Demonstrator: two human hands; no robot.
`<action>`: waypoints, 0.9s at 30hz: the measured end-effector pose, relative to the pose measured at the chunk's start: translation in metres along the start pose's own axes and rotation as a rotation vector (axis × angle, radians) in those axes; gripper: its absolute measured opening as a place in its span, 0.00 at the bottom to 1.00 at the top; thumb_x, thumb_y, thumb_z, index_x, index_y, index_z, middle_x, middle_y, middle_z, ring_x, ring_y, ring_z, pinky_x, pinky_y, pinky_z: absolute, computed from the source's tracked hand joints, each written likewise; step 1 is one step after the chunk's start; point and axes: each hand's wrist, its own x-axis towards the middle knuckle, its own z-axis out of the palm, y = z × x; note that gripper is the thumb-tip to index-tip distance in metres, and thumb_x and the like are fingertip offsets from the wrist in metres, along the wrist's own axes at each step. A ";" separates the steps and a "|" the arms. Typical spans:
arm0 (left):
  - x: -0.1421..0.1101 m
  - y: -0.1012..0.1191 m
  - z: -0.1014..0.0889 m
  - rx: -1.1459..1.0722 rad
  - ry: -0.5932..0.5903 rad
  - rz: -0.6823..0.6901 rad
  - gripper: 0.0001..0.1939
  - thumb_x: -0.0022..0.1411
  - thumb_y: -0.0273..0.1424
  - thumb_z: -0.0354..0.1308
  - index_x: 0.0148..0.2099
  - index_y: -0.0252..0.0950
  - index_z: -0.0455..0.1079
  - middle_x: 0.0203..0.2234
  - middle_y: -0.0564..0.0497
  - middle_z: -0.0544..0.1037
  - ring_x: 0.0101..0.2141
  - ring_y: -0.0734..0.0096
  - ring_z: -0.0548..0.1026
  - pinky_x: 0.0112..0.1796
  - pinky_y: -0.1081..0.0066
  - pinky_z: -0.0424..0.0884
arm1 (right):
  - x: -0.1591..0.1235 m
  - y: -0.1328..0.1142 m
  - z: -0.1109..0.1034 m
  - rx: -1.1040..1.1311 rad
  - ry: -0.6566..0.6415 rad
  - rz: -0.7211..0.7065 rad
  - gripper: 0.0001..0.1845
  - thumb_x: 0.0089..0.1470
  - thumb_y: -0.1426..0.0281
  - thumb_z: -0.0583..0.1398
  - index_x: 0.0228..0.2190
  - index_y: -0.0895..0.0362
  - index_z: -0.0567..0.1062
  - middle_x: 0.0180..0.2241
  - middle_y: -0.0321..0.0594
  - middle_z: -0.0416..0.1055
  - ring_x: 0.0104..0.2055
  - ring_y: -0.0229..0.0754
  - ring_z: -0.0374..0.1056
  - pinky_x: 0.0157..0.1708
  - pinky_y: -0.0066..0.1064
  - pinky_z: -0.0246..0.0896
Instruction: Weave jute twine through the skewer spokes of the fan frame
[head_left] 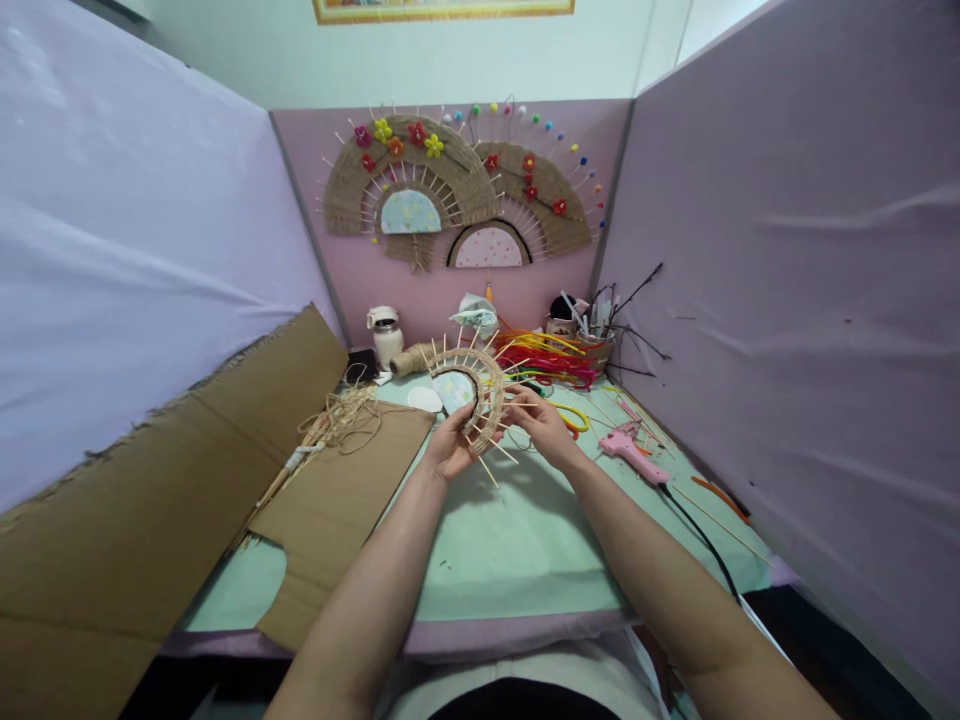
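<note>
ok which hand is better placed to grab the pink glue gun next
Probably the right hand: it is nearer the pink glue gun, which lies off to its right, while the left hand grips the woven half-ring piece and could likely support it alone.

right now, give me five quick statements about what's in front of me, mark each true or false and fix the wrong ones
1. The left hand holds the small woven fan. True.
2. The right hand grips the pink glue gun. False: its fingers are at the edge of the small woven fan, among the thin sticks.
3. The pink glue gun lies on the brown cardboard. False: it lies on the green cloth, to the right of the hands.
4. Flowers decorate the large fan with the pale blue centre. True.
5. The twine roll stands upright. False: it lies on its side.
</note>
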 end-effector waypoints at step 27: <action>0.000 0.016 -0.014 0.275 0.123 0.082 0.12 0.54 0.21 0.54 0.42 0.27 0.69 0.32 0.39 0.78 0.33 0.63 0.78 0.27 0.74 0.75 | 0.003 -0.005 -0.024 -0.690 0.282 -0.316 0.11 0.53 0.60 0.57 0.26 0.54 0.71 0.26 0.38 0.67 0.29 0.40 0.61 0.32 0.33 0.56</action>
